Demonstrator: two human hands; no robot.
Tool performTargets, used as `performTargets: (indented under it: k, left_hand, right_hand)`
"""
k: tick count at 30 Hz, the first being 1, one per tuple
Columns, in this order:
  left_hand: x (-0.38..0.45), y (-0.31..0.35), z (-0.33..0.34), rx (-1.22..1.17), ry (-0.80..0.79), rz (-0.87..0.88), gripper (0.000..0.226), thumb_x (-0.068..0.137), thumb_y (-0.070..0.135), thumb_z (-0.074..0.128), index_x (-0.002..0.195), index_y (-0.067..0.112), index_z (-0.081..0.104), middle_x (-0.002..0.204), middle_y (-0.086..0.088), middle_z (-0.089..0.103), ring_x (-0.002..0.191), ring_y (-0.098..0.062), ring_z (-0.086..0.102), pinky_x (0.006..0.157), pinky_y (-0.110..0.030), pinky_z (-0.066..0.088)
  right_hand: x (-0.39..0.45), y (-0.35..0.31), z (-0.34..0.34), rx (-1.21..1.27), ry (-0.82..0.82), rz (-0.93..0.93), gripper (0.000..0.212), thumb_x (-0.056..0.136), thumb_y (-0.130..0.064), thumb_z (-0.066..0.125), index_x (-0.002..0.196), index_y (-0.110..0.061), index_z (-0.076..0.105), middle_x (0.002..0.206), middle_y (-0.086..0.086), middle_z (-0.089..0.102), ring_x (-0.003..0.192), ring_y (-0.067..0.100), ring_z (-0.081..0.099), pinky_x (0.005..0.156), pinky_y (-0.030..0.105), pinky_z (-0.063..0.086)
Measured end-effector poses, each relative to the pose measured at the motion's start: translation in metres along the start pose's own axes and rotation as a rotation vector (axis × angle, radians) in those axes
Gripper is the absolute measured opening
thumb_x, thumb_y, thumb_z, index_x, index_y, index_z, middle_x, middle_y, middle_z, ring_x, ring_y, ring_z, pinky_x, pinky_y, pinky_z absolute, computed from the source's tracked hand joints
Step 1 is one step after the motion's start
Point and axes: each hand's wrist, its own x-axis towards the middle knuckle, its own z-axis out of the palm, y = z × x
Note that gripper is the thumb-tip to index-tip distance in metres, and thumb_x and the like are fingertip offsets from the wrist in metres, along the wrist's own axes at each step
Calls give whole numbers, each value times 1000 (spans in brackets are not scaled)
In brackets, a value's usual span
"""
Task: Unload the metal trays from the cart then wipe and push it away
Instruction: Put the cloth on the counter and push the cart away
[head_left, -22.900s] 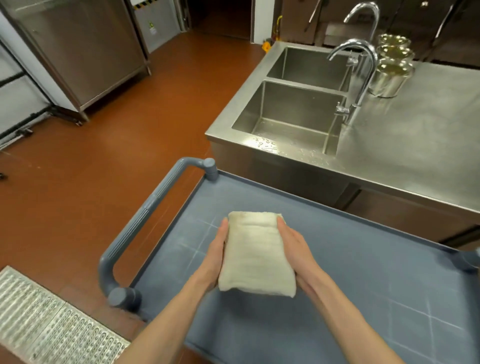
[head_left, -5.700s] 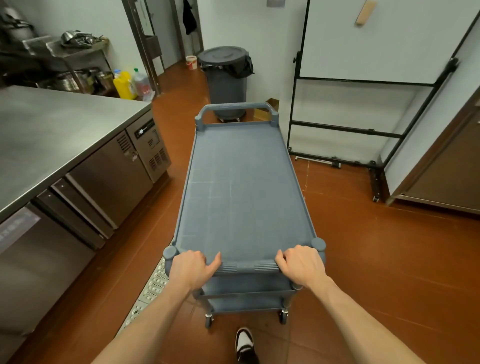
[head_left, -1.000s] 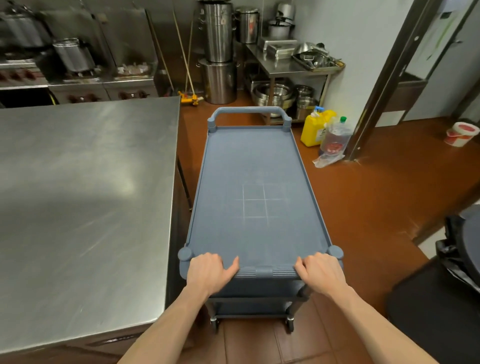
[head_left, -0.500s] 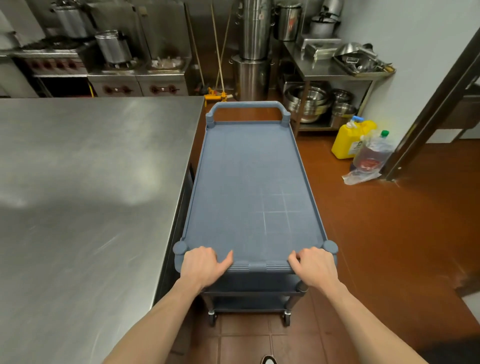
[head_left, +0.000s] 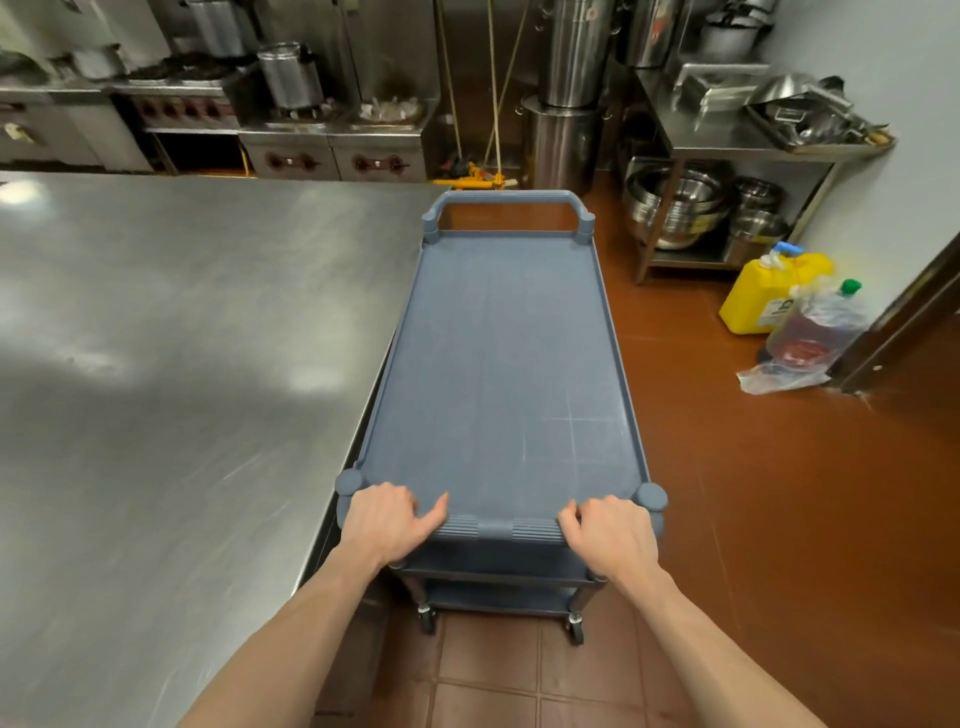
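The grey-blue cart (head_left: 501, 364) stands lengthwise in front of me, its top shelf bare and scratched. My left hand (head_left: 387, 522) grips the left part of the near handle (head_left: 498, 529), thumb lying along the bar. My right hand (head_left: 610, 535) grips the right part of the same handle. The far handle (head_left: 506, 200) points toward the stoves. Two lower shelves and the near wheels show under the handle. No metal trays or cloth are on the cart.
A big steel worktable (head_left: 182, 389) runs close along the cart's left side. Ahead are stoves (head_left: 332, 150), tall stock pots (head_left: 569, 98) and mop handles (head_left: 493, 93). A steel shelf with bowls (head_left: 691, 208), a yellow jug (head_left: 769, 293) and a bottle (head_left: 821, 332) stand right.
The cart has rolled forward along the worktable and turned slightly left; the stoves and pots are nearer, the jug and bottle have slid right. Both hands keep their grip on the handle.
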Motion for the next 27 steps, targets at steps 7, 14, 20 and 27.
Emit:
performTargets:
  k: [7,14,20,27]
  left_hand:
    - [0,-15,9,-14,36,19,76,80,76,14,47,10,32,42,-1,30,53,-30,45,47,-34,17]
    - [2,-30,9,-20,39,26,76,78,76,8,49,11,34,49,-2,44,56,-28,50,51,-35,24]
    - [3,-37,4,-34,-6,8,78,73,77,0,53,12,39,57,-2,50,72,-30,67,60,-34,32]
    - [1,-40,6,-358,24,-33,37,101,58,51,90,28,69,101,10,74,105,-17,71,79,-32,45]
  right_hand:
    - [-4,-10,4,7,18,-19,49,101,-41,39,63,-15,53,74,6,75,72,30,72,59,32,47]
    - [-7,-24,5,12,25,-33,49,100,-41,38,62,-14,54,71,6,74,69,29,71,57,32,45]
    - [-8,-34,5,-13,59,-18,49,101,-40,40,62,-15,58,72,7,74,70,31,71,57,33,41]
    - [-7,-33,9,185,68,-39,49,99,-56,30,84,-23,63,81,-4,73,73,21,68,65,34,55]
